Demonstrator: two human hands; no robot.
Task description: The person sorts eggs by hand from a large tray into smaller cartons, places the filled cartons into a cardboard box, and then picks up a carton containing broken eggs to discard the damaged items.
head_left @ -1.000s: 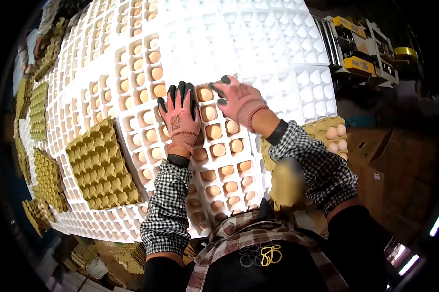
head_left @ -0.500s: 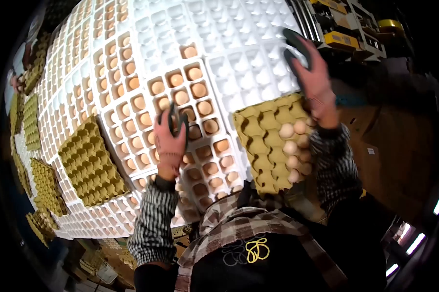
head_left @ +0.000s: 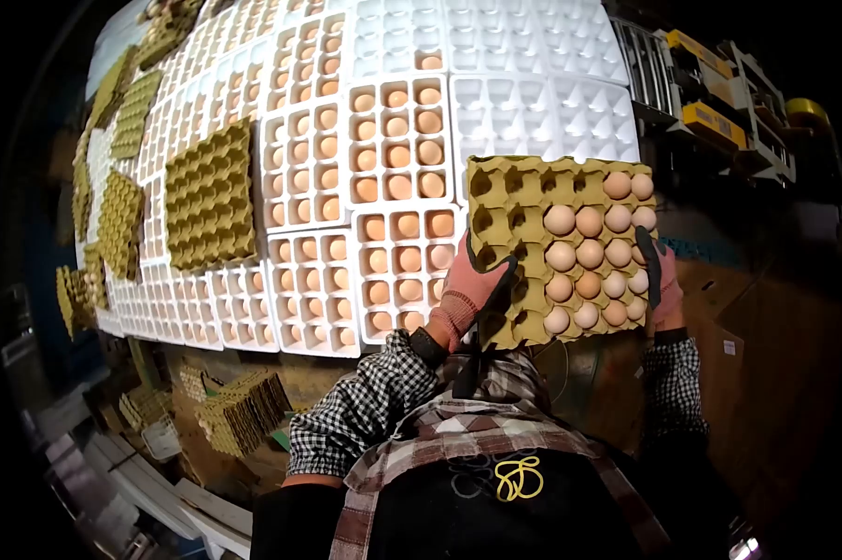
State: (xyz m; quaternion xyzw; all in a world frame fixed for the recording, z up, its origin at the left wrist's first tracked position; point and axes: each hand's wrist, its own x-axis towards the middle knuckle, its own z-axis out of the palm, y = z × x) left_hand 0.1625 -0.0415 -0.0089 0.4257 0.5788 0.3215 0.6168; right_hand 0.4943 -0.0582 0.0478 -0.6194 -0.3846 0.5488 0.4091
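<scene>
A brown pulp egg tray [head_left: 495, 219] is held in front of my body, over the near right corner of the white trays. My left hand [head_left: 469, 289] grips its left edge, with the thumb over the rim. On the opposite edge, my right hand [head_left: 663, 278] holds the tray the same way; its fingers underneath are hidden. Both hands wear pink gloves with dark grip areas. Several brown eggs [head_left: 589, 254] fill the right part of the tray, while its left columns are bare. Just left sits a white foam tray [head_left: 391, 269] with eggs in its cells.
White foam trays with eggs [head_left: 397, 149] cover much of the surface. Eggless white trays [head_left: 542, 112] lie at the far right. An eggless pulp tray [head_left: 211, 196] rests on the left trays. Stacked pulp trays [head_left: 243, 411] stand below the near edge. A metal rack [head_left: 719, 93] is at right.
My left hand has left the white tray's cells for the pulp tray's left edge. My right hand has come down from the eggless trays to its right edge. The camera view has shifted.
</scene>
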